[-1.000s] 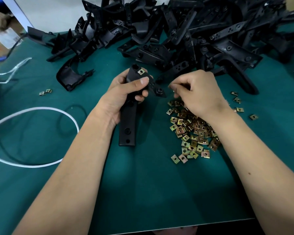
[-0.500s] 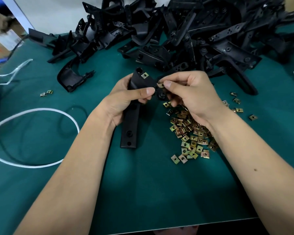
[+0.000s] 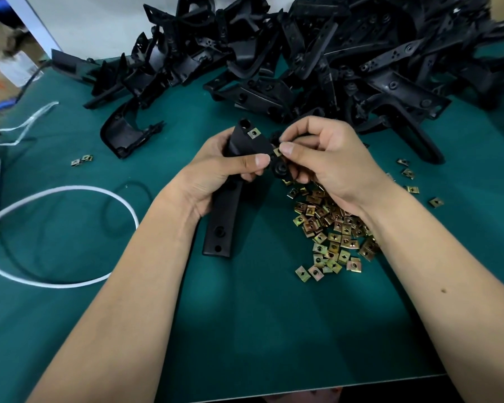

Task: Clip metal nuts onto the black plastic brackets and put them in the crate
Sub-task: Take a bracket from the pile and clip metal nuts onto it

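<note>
Clipping step: our left hand (image 3: 216, 173) grips the long black plastic bracket (image 3: 223, 219); our right hand (image 3: 326, 161) pinches a small brass-coloured metal clip nut (image 3: 277, 151), which next needs pressing home.

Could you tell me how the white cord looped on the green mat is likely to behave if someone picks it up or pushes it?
The white cord lies in a loose open loop, so it is probably floppy and would sag and trail from a hand. It looks thin, so likely light. Pushed on the green mat, it would probably bend rather than slide whole.

The right hand (image 3: 329, 164) covers part of the nut pile (image 3: 332, 228); the bracket heap (image 3: 332, 53) runs past the top edge; boxes (image 3: 3, 68) at left are blurred.
</note>
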{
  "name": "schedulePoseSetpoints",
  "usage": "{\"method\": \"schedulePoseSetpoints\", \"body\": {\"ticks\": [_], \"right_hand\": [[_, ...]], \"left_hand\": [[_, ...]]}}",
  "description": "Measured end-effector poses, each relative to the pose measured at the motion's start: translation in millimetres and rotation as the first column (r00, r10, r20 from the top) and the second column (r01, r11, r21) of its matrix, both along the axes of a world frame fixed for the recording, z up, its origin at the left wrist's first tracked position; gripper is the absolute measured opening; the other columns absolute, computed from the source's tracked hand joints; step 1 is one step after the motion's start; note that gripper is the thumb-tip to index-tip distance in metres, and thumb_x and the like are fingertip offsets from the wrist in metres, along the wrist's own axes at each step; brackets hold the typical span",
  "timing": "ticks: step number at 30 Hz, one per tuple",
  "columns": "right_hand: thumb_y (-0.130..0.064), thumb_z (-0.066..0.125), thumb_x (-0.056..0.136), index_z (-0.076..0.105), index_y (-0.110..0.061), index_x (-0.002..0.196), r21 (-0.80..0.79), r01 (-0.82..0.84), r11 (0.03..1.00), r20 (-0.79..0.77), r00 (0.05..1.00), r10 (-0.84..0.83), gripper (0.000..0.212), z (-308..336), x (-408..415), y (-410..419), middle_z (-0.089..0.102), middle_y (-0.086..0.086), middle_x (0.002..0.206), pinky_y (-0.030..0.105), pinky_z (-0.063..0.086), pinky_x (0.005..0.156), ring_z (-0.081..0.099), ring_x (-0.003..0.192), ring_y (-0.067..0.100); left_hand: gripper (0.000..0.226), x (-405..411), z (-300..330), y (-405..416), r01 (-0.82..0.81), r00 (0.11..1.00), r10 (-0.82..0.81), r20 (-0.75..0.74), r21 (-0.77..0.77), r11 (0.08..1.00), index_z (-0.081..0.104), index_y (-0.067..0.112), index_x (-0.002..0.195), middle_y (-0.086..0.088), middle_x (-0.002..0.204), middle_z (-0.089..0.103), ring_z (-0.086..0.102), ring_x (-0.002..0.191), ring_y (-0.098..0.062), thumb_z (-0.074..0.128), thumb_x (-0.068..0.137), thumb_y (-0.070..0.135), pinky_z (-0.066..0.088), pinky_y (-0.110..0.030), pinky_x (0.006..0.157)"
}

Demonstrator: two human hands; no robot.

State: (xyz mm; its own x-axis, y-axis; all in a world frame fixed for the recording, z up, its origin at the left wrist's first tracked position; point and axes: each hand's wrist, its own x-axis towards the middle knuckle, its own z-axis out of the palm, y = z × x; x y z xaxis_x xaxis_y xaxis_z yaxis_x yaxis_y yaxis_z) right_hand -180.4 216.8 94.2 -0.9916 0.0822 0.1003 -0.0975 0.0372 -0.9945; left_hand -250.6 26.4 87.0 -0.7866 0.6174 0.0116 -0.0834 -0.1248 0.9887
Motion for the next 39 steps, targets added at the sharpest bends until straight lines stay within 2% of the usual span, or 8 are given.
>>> {"method": "schedulePoseSetpoints", "body": {"ticks": [9,17,22,27,30,32,35,39], "right_hand": [[-0.005,0.078,0.089,0.077,-0.007,0.088,-0.012,0.165,0.986,0.047,0.985,-0.164,0.003,-4.6,-0.6,-3.0,0.074,0.000,0.073,0.022,0.053,0.056,0.067,0.066,0.009],[0.002,0.080,0.083,0.075,-0.006,0.090,-0.172,0.174,0.970,0.071,0.984,-0.164,0.012,-0.3,-0.7,-0.6,0.075,0.009,0.082,0.024,0.057,0.069,0.071,0.075,0.015],[0.004,0.080,0.082,0.074,-0.010,0.093,-0.072,0.115,0.991,0.054,0.992,-0.111,0.019,0.2,-1.2,1.8,0.075,0.007,0.084,0.026,0.059,0.074,0.071,0.079,0.016],[-0.004,0.079,0.087,0.077,-0.011,0.094,-0.015,0.161,0.987,0.016,0.987,-0.161,0.011,-2.2,-2.2,-0.6,0.076,0.005,0.083,0.024,0.057,0.072,0.071,0.078,0.013],[-0.017,0.078,0.091,0.079,-0.014,0.098,-0.018,0.215,0.976,-0.017,0.976,-0.215,0.007,-3.6,-4.2,-4.4,0.078,0.005,0.091,0.033,0.060,0.079,0.074,0.087,0.018],[-0.025,0.082,0.087,0.078,-0.017,0.100,0.107,0.207,0.972,-0.047,0.978,-0.203,0.016,-5.5,-4.7,-9.4,0.079,0.001,0.091,0.032,0.059,0.078,0.074,0.088,0.014],[-0.030,0.086,0.082,0.078,-0.021,0.097,0.316,0.247,0.916,-0.150,0.966,-0.209,0.020,-7.8,-2.6,-17.4,0.077,-0.010,0.087,0.026,0.058,0.077,0.072,0.083,0.005],[-0.036,0.086,0.080,0.075,-0.020,0.088,0.377,0.333,0.864,-0.235,0.937,-0.259,0.021,-8.4,-2.4,-19.9,0.072,-0.011,0.078,0.017,0.053,0.067,0.066,0.074,0.001]], "left_hand": [[0.031,1.4,-1.4,4.4,-0.062,0.998,0.062,-0.009,-0.013,0.998,0.063,0.007,0.104,-0.002,0.081,0.069,0.060,0.066,-0.009,0.078,0.077,0.007,0.048,-0.017,0.060],[0.026,3.1,-0.9,5.6,-0.042,0.998,0.041,-0.039,-0.017,0.999,0.061,0.009,0.102,0.003,0.073,0.069,0.059,0.059,-0.005,0.076,0.080,0.008,0.048,-0.016,0.057],[0.028,2.4,-1.2,5.7,-0.010,0.998,0.009,-0.070,-0.018,1.000,0.059,0.006,0.103,0.001,0.074,0.068,0.060,0.059,-0.006,0.076,0.080,0.005,0.048,-0.018,0.057],[0.041,6.1,-5.3,12.8,-0.139,0.988,0.142,-0.056,0.056,0.989,0.054,0.002,0.112,-0.002,0.083,0.069,0.062,0.065,-0.012,0.078,0.080,-0.001,0.046,-0.020,0.053],[0.023,6.6,-5.7,18.0,-0.237,0.971,0.235,0.033,0.130,0.963,0.056,0.010,0.107,-0.005,0.098,0.071,0.063,0.069,-0.015,0.071,0.090,0.004,0.045,-0.022,0.050],[0.008,6.1,-4.1,19.3,-0.263,0.963,0.246,0.109,0.185,0.947,0.060,0.015,0.107,-0.005,0.105,0.072,0.064,0.071,-0.016,0.063,0.099,0.012,0.046,-0.023,0.050],[0.007,5.6,-4.0,19.1,-0.286,0.955,0.263,0.133,0.200,0.937,0.062,0.015,0.109,-0.005,0.109,0.073,0.067,0.083,-0.017,0.060,0.102,0.016,0.052,-0.027,0.062],[0.011,7.4,-3.7,18.6,-0.227,0.970,0.197,0.142,0.245,0.942,0.061,0.007,0.111,-0.009,0.115,0.069,0.067,0.094,-0.022,0.059,0.101,0.009,0.057,-0.036,0.081]]}}
